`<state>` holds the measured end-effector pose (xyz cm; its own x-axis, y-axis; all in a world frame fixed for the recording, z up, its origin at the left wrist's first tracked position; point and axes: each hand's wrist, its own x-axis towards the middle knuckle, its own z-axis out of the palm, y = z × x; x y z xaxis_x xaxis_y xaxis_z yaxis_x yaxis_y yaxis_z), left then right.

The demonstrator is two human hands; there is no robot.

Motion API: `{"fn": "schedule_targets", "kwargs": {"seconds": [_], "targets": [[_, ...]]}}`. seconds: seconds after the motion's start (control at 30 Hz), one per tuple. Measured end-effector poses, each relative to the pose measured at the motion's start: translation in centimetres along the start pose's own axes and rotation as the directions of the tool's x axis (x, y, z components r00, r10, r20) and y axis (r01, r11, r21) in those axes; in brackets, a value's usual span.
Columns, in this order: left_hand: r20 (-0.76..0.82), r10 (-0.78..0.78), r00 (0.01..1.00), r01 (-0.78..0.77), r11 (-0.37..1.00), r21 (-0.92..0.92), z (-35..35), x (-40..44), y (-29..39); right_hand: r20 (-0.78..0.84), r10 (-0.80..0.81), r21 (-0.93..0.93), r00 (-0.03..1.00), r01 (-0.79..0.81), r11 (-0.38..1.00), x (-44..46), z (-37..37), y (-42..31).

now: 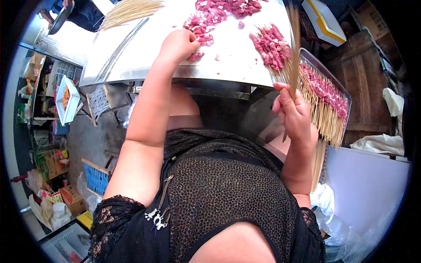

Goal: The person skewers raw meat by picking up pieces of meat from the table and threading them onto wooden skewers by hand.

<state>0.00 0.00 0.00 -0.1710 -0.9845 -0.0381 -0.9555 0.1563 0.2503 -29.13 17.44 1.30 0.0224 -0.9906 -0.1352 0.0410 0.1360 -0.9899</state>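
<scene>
Raw meat pieces (211, 16) are spread on the surface (239, 55) to the right and far side of the left hand (177, 44), the nearer one, its fingers curled, any grip hidden. Sticks (294, 57), aligned near to far, are clasped in the right hand (296, 115).

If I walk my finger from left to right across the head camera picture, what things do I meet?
White tray of orange food → blue seat → left hand → skewered meat on the table → skewered meat in the metal tray → white cloth.
</scene>
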Motion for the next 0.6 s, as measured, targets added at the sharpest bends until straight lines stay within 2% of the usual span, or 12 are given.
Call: {"fn": "schedule_targets", "kwargs": {"seconds": [0.07,0.1,0.17,0.2,0.23,0.3,0.43,0.47,0.5,0.53,0.57,0.6], "targets": [[-0.097,0.001,0.995,-0.042,0.908,-0.418,0.2,-0.2,-1.2,0.012,0.03,0.028,0.999,-0.031,0.999,0.5,0.8,0.5],[-0.07,-0.009,0.997,-0.022,0.905,-0.425,1.0,-1.0,-1.3,0.012,0.06,0.026,0.998,-0.06,0.998,0.1,0.9,1.2],[-0.125,-0.067,0.99,-0.062,0.592,-0.804,0.5,-0.9,-1.9,0.047,0.067,0.004,0.997,-0.067,0.998,1.3,1.4,2.7],[-0.06,-0.102,0.993,-0.015,0.397,-0.918,0.3,-1.3,-1.3,0.077,0.064,0.036,0.995,-0.067,0.997,1.5,1.6,2.9],[-0.059,-0.102,0.993,-0.013,0.4,-0.916,0.1,-1.7,-1.1,0.078,0.065,0.039,0.995,-0.068,0.997,1.6,1.8,3.0],[0.058,-0.155,0.986,0.075,0.109,-0.991,0.0,-2.1,-0.7,0.098,0.102,-0.007,0.99,-0.102,0.995,1.6,2.4,2.9],[0.032,-0.106,0.994,0.047,0.139,-0.989,-0.3,-2.1,0.0,0.067,0.077,-0.041,0.995,-0.075,0.996,1.8,3.1,3.5],[-0.138,-0.047,0.989,-0.088,0.564,-0.821,-0.7,-2.1,0.4,0.072,0.084,-0.041,0.994,-0.081,0.996,1.9,3.0,3.9],[-0.264,0.081,0.961,-0.2,0.862,-0.465,-1.1,-2.3,0.7,0.072,0.083,-0.042,0.994,-0.08,0.996,1.9,3.0,3.7],[-0.376,0.249,0.893,-0.267,0.964,0.006,-0.9,-1.6,0.3,0.042,0.046,-0.096,0.998,-0.042,0.995,1.8,3.0,3.5],[-0.378,0.247,0.892,-0.264,0.965,0.007,-1.1,-1.4,0.1,0.03,0.024,-0.121,0.999,-0.02,0.992,1.7,3.1,3.3],[-0.415,0.166,0.895,-0.245,0.959,-0.143,-1.4,-1.2,0.0,0.018,0.003,-0.148,1.0,0.0,0.989,1.6,3.2,3.1]]}}
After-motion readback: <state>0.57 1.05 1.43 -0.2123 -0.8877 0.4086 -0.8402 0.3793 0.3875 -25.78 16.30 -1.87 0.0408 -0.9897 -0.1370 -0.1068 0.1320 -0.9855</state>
